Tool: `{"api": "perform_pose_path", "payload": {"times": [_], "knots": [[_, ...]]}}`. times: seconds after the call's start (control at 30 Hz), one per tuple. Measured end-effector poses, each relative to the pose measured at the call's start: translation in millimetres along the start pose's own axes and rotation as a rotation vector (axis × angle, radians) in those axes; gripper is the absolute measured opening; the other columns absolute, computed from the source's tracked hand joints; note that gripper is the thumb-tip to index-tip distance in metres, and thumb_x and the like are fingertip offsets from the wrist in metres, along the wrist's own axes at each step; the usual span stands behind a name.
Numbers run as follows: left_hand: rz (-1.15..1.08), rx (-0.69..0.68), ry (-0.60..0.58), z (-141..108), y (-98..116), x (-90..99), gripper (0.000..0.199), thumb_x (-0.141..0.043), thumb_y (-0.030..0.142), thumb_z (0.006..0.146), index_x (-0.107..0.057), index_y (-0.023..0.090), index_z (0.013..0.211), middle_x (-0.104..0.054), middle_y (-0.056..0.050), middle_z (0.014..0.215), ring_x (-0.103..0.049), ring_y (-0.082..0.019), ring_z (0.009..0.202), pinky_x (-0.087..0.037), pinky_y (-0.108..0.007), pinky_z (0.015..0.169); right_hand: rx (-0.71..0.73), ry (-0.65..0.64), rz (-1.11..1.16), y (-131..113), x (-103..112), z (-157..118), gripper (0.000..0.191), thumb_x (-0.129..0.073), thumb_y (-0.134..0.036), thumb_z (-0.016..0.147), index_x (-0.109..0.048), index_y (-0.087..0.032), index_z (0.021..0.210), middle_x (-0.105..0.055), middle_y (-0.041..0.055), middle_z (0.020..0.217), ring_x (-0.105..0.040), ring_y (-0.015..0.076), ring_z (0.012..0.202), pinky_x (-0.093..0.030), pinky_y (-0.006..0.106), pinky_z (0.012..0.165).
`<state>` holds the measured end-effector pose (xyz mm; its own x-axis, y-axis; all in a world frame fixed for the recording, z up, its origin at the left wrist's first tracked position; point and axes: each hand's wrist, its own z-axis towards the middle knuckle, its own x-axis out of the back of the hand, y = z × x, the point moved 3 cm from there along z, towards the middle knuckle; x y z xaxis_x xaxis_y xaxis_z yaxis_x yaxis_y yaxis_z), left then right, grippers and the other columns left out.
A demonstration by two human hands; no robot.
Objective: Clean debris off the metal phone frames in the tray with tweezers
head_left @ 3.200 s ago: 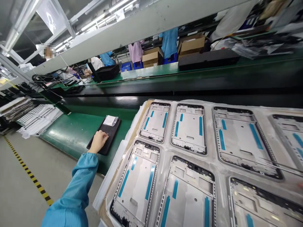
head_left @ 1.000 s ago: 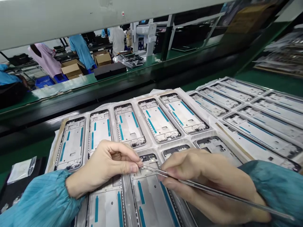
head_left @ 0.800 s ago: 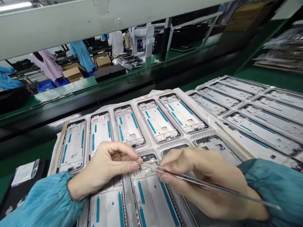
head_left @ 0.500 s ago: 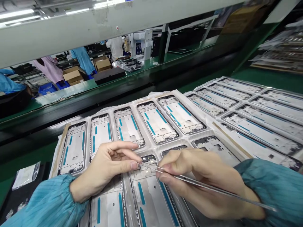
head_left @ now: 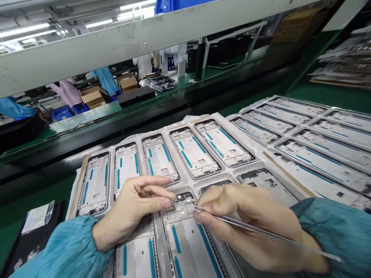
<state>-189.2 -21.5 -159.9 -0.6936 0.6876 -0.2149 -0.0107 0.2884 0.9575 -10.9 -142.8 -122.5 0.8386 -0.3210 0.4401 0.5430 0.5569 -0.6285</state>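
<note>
My right hand is closed around a pair of thin metal tweezers, whose tips point left. At those tips, the thumb and index finger of my left hand are pinched together; whatever they hold is too small to make out. Below both hands lies a phone middle frame with blue strips, its upper part partly covered by my fingers. It sits in a clear plastic tray with several similar frames. Farther back in the same tray, another phone frame shows the same blue strips.
A second tray of frames lies at the right. On the left, a small plastic bag rests on a black pad. Behind the bench, a cardboard box stands among co-workers. A grey beam crosses above.
The view has shifted slightly, so the trays and hands appear a little lower and to the right. Both hands keep nearly the same pose at the tweezer tips.
</note>
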Motion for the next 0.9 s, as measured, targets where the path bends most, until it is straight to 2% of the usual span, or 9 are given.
{"api": "perform_pose_path", "payload": {"times": [0.13,0.33,0.4,0.47,0.63,0.7,0.77,0.83,0.9], "knots": [[0.09,-0.056,-0.013,0.1,-2.7,3.5,0.039,-0.097,0.036,0.06,-0.077,0.039,0.093,-0.076,0.006,0.076,-0.075,-0.023,0.078,-0.062,-0.032,0.071,0.005,0.003,0.018,0.1,-1.2,1.4,0.021,-0.066,-0.014,0.087,-0.052,-0.029,0.091,-0.074,-0.0042,0.079,-0.073,0.0125,0.064,-0.058,0.02,0.055],[0.47,-0.258,-0.038,-2.2,-6.3,9.6,0.045,-0.069,0.058,0.088,-0.066,0.037,0.128,-0.077,0.001,0.086,-0.074,-0.023,0.08,-0.062,-0.038,0.07,-0.064,0.041,0.124,0.0,-2.1,6.2,0.019,-0.067,-0.016,0.085,-0.053,-0.029,0.085,-0.072,-0.0056,0.073,-0.071,0.0132,0.059,-0.057,0.022,0.053],[0.549,-0.28,-0.037,-2.8,-7.0,10.5,0.049,-0.062,0.062,0.092,-0.062,0.036,0.133,-0.077,0.0,0.087,-0.074,-0.022,0.079,-0.062,-0.038,0.067,-0.089,0.042,0.145,0.8,-2.6,7.0,0.019,-0.068,-0.017,0.085,-0.053,-0.029,0.084,-0.071,-0.0064,0.071,-0.071,0.0126,0.058,-0.057,0.022,0.054],[0.546,-0.308,-0.04,-3.2,-6.7,10.6,0.05,-0.063,0.063,0.091,-0.063,0.036,0.133,-0.077,-0.001,0.086,-0.074,-0.022,0.076,-0.062,-0.036,0.066,-0.112,0.05,0.175,2.2,-3.0,7.4,0.019,-0.069,-0.018,0.085,-0.053,-0.028,0.082,-0.071,-0.0073,0.07,-0.07,0.0119,0.058,-0.057,0.022,0.055],[0.486,-0.327,-0.004,-2.5,-7.1,10.7,0.04,-0.07,0.061,0.088,-0.069,0.04,0.123,-0.076,0.002,0.08,-0.074,-0.021,0.074,-0.06,-0.034,0.064,-0.178,0.055,0.257,5.5,-6.4,5.3,0.02,-0.071,-0.016,0.086,-0.057,-0.028,0.078,-0.074,-0.0092,0.071,-0.071,0.0106,0.061,-0.057,0.021,0.059],[0.513,-0.306,-0.005,-2.3,-7.6,10.0,0.039,-0.068,0.062,0.089,-0.071,0.038,0.119,-0.077,0.001,0.083,-0.074,-0.022,0.077,-0.06,-0.034,0.063,-0.224,0.062,0.312,6.4,-7.6,4.6,0.019,-0.071,-0.016,0.086,-0.06,-0.027,0.075,-0.075,-0.0075,0.071,-0.072,0.0125,0.061,-0.057,0.022,0.057],[0.458,-0.26,-0.003,-3.4,-5.9,8.6,0.04,-0.075,0.059,0.086,-0.073,0.032,0.115,-0.077,-0.002,0.09,-0.074,-0.023,0.082,-0.06,-0.033,0.067,-0.318,0.067,0.419,9.2,-6.6,6.8,0.019,-0.072,-0.018,0.086,-0.062,-0.025,0.072,-0.076,-0.004,0.069,-0.073,0.015,0.059,-0.057,0.023,0.051],[0.383,-0.224,-0.004,-7.0,0.6,4.8,0.039,-0.085,0.045,0.08,-0.073,0.027,0.112,-0.077,-0.004,0.096,-0.074,-0.023,0.084,-0.062,-0.033,0.072,-0.413,0.088,0.526,14.4,-0.8,14.1,0.02,-0.072,-0.019,0.086,-0.061,-0.023,0.069,-0.076,-0.0002,0.068,-0.073,0.0168,0.056,-0.056,0.024,0.046],[0.48,-0.286,-0.029,-12.6,14.0,-4.7,0.025,-0.08,0.029,0.085,-0.073,0.027,0.109,-0.076,-0.004,0.101,-0.072,-0.022,0.088,-0.062,-0.033,0.078,-0.429,0.184,0.583,23.0,11.9,26.5,0.022,-0.073,-0.022,0.086,-0.061,-0.022,0.067,-0.076,0.0014,0.067,-0.072,0.0167,0.055,-0.056,0.023,0.045]]}}
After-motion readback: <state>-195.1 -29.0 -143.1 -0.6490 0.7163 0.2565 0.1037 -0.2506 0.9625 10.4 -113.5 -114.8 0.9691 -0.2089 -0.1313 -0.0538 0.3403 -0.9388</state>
